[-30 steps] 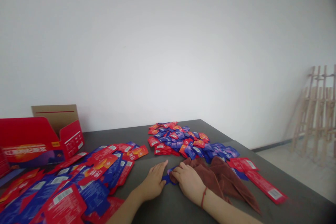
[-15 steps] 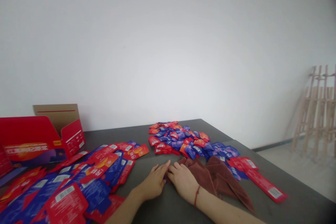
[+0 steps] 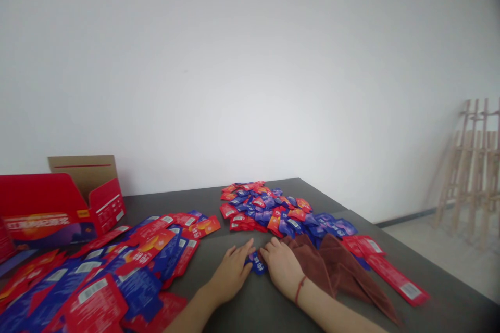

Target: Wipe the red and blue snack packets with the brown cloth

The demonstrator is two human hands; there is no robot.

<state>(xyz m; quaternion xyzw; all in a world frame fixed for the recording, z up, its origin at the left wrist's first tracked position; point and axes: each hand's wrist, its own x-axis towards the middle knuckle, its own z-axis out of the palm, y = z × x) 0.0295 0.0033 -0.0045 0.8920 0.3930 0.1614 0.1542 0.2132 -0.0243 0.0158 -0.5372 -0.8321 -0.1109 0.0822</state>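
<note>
My left hand [image 3: 230, 272] and my right hand [image 3: 282, 267] rest side by side on the dark table [image 3: 242, 307]. Between their fingertips lies a small blue sachet [image 3: 257, 263], pinched by fingers of both hands. Just beyond the hands sits a heap of small red and blue sachets [image 3: 269, 209]. A brown cloth [image 3: 332, 268] is spread to the right of my right hand, touching its edge. A red thread circles my right wrist.
Larger flat red and blue pouches [image 3: 105, 270] cover the table's left side. An open red cardboard box [image 3: 58, 210] stands at the back left. More red pouches [image 3: 390, 270] lie at the right near the table edge. Wooden frames [image 3: 472, 166] lean on the wall.
The hands came together over the blue sachet, hiding it, then parted slightly; the sachet shows again between the fingertips. The view shifted a little.
</note>
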